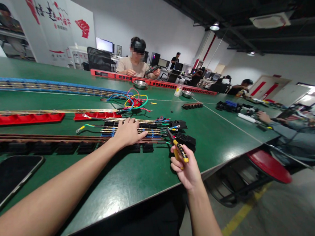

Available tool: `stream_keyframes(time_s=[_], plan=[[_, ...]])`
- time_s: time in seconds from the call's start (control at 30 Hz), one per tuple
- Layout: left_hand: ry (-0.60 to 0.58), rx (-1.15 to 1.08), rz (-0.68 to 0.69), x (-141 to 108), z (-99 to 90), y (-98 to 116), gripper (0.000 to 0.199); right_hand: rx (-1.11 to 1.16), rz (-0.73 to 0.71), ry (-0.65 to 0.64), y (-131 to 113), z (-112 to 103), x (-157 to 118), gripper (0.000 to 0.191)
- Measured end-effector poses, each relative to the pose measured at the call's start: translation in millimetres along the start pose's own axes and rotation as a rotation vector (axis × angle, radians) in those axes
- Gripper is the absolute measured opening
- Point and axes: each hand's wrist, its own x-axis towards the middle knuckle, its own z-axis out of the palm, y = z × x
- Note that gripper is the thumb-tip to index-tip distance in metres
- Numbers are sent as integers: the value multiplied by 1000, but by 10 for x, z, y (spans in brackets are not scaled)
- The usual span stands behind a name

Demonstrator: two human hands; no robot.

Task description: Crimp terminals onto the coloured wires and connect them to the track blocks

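Head view: yellow-and-black pliers (181,151), gripped in the right hand (187,166), reach the rod assembly (147,128) near the green desk's (140,177) front edge; the left hand (128,132) presses it, fingers spread. A phone (13,176) lies left.

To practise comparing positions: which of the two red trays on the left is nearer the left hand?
The shorter red tray, ending near the left hand; the longer red tray lies farther away, reaching the picture's left edge.
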Motion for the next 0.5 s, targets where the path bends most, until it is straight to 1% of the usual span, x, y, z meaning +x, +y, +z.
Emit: stream_keyframes(time_s=[0.13,0.3,0.5], plan=[[-3,-7,4,10,15,-8,57,43,12,-6,1,-18,54,33],[2,-22,10,23,29,-23,55,32,-12,-1,2,-12,59,39],[0,-44,4,33,34,-36,54,32,2,-24,-9,-38,68,46]])
